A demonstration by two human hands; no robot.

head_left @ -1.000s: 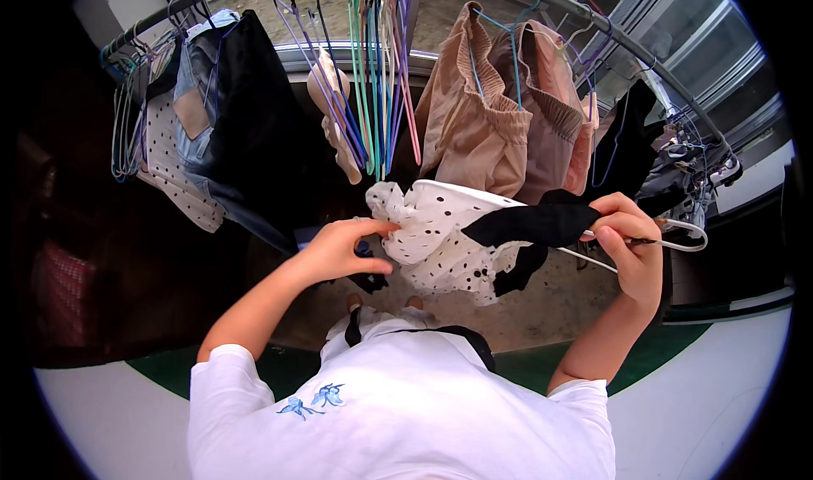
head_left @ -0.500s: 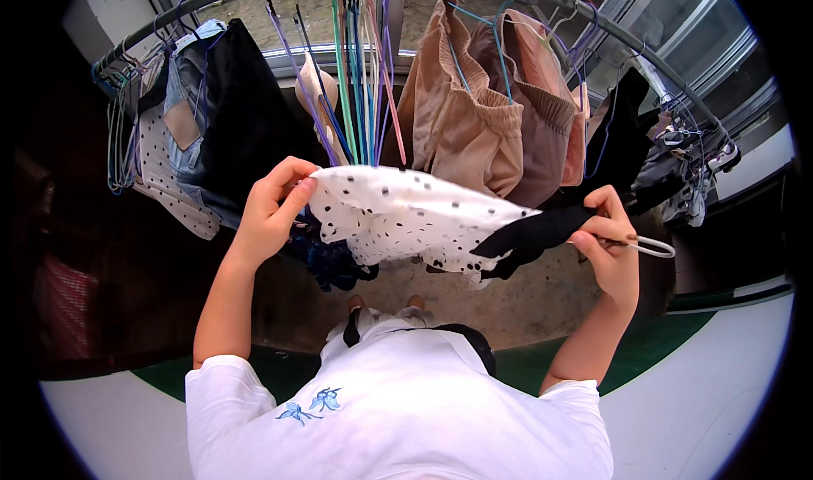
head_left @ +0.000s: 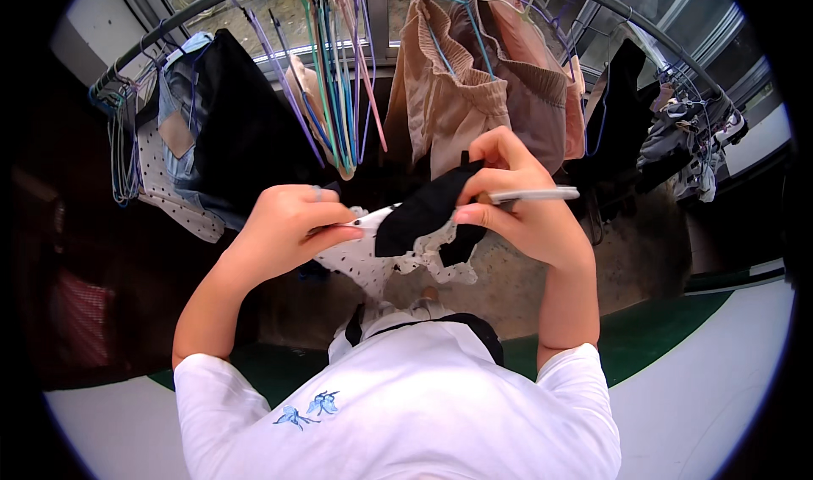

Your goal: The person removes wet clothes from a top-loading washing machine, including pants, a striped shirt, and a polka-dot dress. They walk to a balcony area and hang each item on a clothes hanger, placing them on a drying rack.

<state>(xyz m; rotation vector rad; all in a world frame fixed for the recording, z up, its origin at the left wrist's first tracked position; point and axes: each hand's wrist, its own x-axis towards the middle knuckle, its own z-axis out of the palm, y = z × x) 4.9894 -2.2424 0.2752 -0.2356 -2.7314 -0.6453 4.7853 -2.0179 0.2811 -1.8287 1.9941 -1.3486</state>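
Note:
A white garment with black dots, a black panel and a ruffled edge (head_left: pixel 360 264) is stretched between my hands in front of my waist. My left hand (head_left: pixel 292 226) pinches its dotted part between thumb and fingers. My right hand (head_left: pixel 517 196) grips the black panel (head_left: pixel 417 213) near its upper right end. A narrow whitish band (head_left: pixel 533 194) juts from the right hand toward the right; its kind is not clear. The rest of the garment hangs below the hands, partly hidden behind them.
A curved metal rail (head_left: pixel 199 7) crosses ahead, hung with several bare coloured hangers (head_left: pixel 334 82). Beige trousers (head_left: pixel 445 99) and pinkish ones hang right of these. A dark garment (head_left: pixel 246 124) and denim (head_left: pixel 182 99) hang left. A window stands behind.
Both hands have come closer together, the right moving left and up, the left moving right and down. The garment has bunched up between them, with its black panel now in the middle.

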